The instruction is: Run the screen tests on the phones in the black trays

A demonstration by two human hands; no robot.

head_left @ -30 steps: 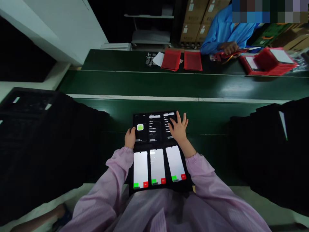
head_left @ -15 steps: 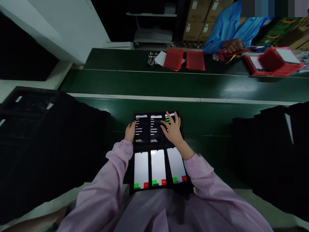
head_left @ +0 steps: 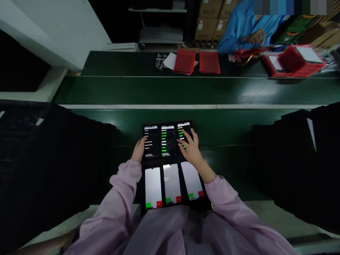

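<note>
A black tray (head_left: pixel 171 161) in front of me holds lit smartphones in two rows of three. My left hand (head_left: pixel 138 150) grips the tray's left edge, its thumb beside the far-left phone (head_left: pixel 151 141), which displays a white text list on black. Over the far-right phone (head_left: pixel 181 130) my right hand (head_left: pixel 191 150) is spread, fingers apart, covering part of its screen. Green and white lines fill the far-middle phone (head_left: pixel 168 140). Nearest my body, the left (head_left: pixel 153 186), middle (head_left: pixel 172 182) and right phone (head_left: pixel 191 179) have white screens with green and red boxes at the bottom.
Dark stacks stand at my left (head_left: pixel 87 152) and right (head_left: pixel 276 152). Beyond the green bench (head_left: pixel 148 90) lie red sleeves (head_left: pixel 184 61). A person in a blue garment (head_left: pixel 231 35) handles a red item there, beside a red stack (head_left: pixel 294 63).
The far-middle phone's screen has switched from a white list to green and white lines. My right hand has drawn slightly nearer me, showing more of the far-right screen. The camera view has shifted.
</note>
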